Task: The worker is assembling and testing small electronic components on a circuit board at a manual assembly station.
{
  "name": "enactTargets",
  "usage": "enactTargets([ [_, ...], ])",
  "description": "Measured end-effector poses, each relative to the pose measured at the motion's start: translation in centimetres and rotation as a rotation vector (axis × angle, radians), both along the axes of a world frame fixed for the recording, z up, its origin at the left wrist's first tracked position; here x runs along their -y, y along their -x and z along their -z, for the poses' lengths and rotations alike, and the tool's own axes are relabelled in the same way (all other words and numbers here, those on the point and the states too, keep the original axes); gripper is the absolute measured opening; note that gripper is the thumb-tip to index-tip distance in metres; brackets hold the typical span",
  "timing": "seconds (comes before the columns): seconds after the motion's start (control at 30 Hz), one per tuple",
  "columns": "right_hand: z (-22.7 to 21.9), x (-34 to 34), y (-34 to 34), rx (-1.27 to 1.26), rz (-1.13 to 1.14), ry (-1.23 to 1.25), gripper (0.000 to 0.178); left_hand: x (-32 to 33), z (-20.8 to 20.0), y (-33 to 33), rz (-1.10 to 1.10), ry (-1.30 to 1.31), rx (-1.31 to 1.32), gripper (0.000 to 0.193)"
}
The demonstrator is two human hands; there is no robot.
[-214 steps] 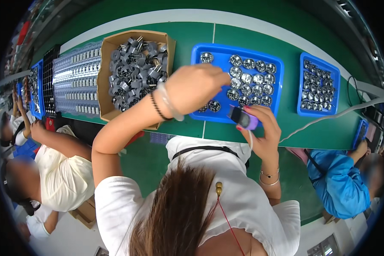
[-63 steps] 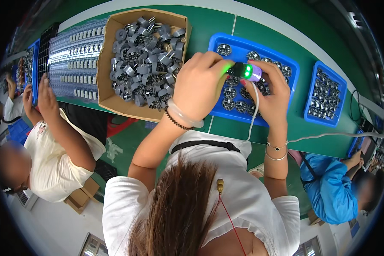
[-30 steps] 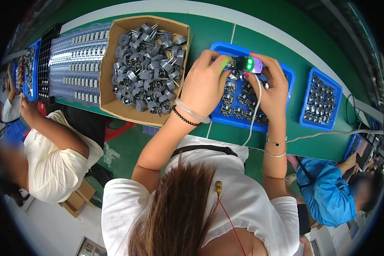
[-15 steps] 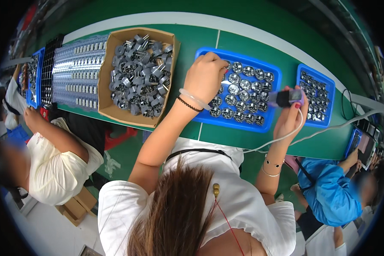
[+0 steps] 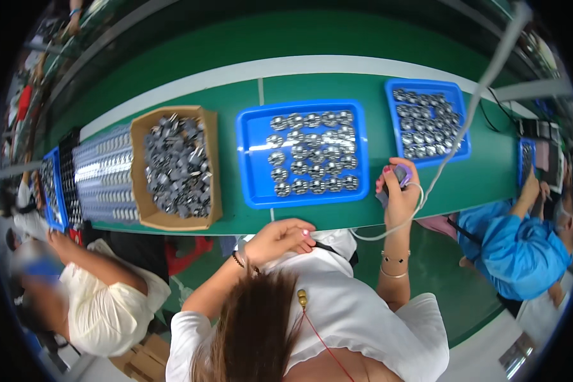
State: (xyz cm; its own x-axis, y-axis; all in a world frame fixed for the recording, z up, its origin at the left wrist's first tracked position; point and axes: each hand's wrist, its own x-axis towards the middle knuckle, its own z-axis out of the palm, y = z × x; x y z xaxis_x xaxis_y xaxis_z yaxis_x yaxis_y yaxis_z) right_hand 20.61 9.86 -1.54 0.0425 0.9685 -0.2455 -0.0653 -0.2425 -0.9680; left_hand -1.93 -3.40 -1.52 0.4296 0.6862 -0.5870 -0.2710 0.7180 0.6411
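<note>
Scanner (image 5: pixel 398 178) upright in right hand (image 5: pixel 398 197), head toward blue tray (image 5: pixel 248 159).

In front of you the blue tray (image 5: pixel 248 159) full of round metal parts (image 5: pixel 312 153) takes the middle of the green table (image 5: pixel 490 172). A narrow bare strip lies between it and the cardboard box (image 5: pixel 137 172) on your left; a wider one separates it from the second blue tray (image 5: pixel 391 114) on the right. There your right hand (image 5: pixel 398 191) with its corded scanner (image 5: pixel 395 181) blocks the near edge, and the cable (image 5: pixel 471 114) crosses above that tray.
</note>
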Motion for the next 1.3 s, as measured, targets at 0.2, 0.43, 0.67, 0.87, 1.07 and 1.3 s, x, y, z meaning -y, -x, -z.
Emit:
enactTargets([
  [0.2,1.3,0.0,-1.3,-0.254,0.487,-0.138,0.022,-3.2,0.6,-1.4,-0.306,0.147,0.210,0.050],
  [0.43,2.2,-1.7,-6.0,0.296,0.365,-0.107,0.029,-8.0,0.2,-1.3,-0.502,0.213,0.266,0.054],
  [0.67,2.6,-3.1,-6.0,0.283,0.324,-0.104,0.031,-14.1,0.1,-0.8,-0.564,0.101,0.251,0.052],
  [0.87,2.4,-3.4,-5.8,0.193,0.310,-0.097,0.030,-17.3,0.0,0.1,-0.619,0.113,0.262,0.049],
  [1.07,2.4,-2.6,-5.2,0.175,0.279,-0.079,0.029,-21.6,0.4,1.4,-0.700,0.091,0.299,0.046],
  [1.3,2.3,-0.3,-3.4,0.145,0.216,-0.083,0.028,-28.4,0.9,4.6,-0.813,0.113,0.289,0.040],
])
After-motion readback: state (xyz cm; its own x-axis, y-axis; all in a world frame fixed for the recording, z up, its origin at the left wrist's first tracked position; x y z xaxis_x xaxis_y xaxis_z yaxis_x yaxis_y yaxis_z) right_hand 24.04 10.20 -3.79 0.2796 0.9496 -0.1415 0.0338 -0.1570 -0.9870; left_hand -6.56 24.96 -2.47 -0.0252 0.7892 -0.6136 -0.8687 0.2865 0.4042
